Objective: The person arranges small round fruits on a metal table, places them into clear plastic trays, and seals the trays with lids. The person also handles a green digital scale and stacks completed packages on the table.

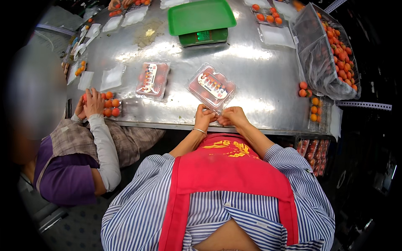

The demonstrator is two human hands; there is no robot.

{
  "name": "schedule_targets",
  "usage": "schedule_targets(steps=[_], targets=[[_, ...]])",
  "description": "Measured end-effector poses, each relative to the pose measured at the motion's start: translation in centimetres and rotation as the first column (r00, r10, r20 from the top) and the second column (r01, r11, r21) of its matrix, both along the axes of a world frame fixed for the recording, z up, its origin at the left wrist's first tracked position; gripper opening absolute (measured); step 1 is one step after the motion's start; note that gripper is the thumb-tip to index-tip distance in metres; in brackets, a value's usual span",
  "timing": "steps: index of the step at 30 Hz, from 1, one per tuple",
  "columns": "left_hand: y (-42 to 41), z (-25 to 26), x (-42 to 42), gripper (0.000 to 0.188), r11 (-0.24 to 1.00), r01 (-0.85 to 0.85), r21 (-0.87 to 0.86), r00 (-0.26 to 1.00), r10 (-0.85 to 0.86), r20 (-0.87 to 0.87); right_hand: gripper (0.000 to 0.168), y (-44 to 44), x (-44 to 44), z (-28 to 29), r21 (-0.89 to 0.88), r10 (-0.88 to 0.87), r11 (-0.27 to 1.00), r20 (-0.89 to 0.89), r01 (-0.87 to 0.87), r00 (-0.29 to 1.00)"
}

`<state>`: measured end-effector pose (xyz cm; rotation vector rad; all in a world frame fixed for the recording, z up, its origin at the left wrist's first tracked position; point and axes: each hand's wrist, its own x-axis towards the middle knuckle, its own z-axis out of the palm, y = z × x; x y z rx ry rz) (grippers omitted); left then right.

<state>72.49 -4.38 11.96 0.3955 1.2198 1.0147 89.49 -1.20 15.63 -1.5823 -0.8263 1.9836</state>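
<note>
Right in front of me, a clear plastic clamshell box [212, 87] of red tomatoes lies turned at an angle on the steel table, a printed label on its lid. My left hand [204, 117] and my right hand [233, 117] meet at its near corner by the table edge, fingertips pinched close together. Whether both hands grip the plastic there is hard to see, as the fingers cover the corner. A second labelled clamshell box [153, 80] lies flat to the left, apart from my hands. Farther back stands a green digital scale [203, 37] with a green tray [202, 16] on top.
At the left a co-worker's hands [93, 103] touch an open box of tomatoes [111, 105]. A lined crate of tomatoes [342, 59] stands tilted at the right, near loose tomatoes [303, 89] and an open box [317, 111]. White pads [113, 77] lie about. The steel table's near edge [267, 131] borders my apron.
</note>
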Motion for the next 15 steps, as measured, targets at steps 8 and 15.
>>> schedule_targets(steps=[8,15], targets=[[0.6,-2.2,-8.3,0.052,0.897,0.443,0.011,0.889,-0.438,-0.131,0.016,9.3,0.6,1.5,0.829,-0.356,0.47,0.493,-0.304,0.794],[8.6,-0.7,-12.5,0.039,0.966,0.237,0.1,0.91,-0.184,-0.372,0.017,12.3,3.6,-6.5,0.719,-0.311,0.456,0.68,-0.524,0.664]])
